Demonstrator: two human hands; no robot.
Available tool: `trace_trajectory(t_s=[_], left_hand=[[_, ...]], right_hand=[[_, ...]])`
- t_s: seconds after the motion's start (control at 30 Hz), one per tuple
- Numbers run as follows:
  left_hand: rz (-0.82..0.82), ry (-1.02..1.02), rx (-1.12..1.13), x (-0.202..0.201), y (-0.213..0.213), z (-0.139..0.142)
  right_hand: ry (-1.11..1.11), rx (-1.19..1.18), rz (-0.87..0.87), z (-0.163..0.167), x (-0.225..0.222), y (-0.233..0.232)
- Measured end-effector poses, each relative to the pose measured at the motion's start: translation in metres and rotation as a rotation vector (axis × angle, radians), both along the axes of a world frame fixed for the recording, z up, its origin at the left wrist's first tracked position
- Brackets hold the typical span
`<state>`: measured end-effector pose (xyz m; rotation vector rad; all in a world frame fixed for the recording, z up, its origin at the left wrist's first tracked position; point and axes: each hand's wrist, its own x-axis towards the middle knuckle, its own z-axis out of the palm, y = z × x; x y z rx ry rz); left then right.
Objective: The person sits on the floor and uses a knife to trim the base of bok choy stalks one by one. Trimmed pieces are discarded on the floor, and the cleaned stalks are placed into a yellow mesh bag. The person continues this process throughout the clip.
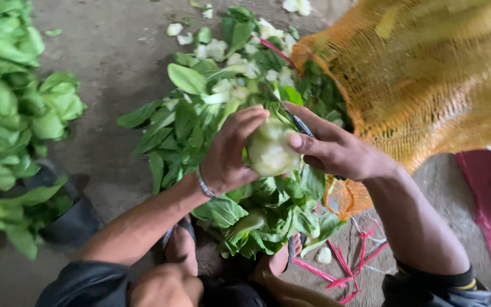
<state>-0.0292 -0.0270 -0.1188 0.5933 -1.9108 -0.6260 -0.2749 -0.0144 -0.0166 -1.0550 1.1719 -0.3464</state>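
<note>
Between leaf pile (200,131) and mesh sack (427,79), both hands' grip encloses bok choy (269,150).

I see one package: a bulging orange plastic mesh sack (427,74) lying on the concrete floor (115,51) at the upper right, its mouth toward the middle.

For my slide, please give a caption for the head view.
Both hands, left hand and right hand, grip a pale green vegetable above scattered leaves.

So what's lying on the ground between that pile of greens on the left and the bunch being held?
Bare grey floor in the head view, apart from one stray leaf scrap.
</note>
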Motion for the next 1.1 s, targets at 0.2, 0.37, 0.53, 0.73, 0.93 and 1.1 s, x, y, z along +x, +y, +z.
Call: trace_trajectory(t_s=[0.2, 0.37, 0.53, 0.73, 0.93, 1.1], left_hand=[[0.181, 0.1, 0.161, 0.042, -0.007, 0.018], [0.077, 0.172, 0.294, 0.06, 0.0, 0.038], [0.041, 0.069, 0.375, 0.063, 0.015, 0.049], [0.089, 0.093, 0.444, 0.052, 0.021, 0.047], [0.178, 0.049, 0.348, 0.04, 0.018, 0.039], [0.146, 0.062, 0.422, 0.034, 0.02, 0.032]], right_hand=[[0.332, -0.919, 0.043, 0.018, 0.037, 0.018], [0.727, -1.377, 0.138, 0.026, 0.065, 0.047], [0.797, -1.314, 0.153, 0.038, 0.078, 0.061], [0.86, -1.207, 0.196, 0.041, 0.086, 0.063], [0.839, -1.162, 0.202, 0.033, 0.085, 0.055], [0.873, -1.138, 0.206, 0.031, 0.077, 0.059]])
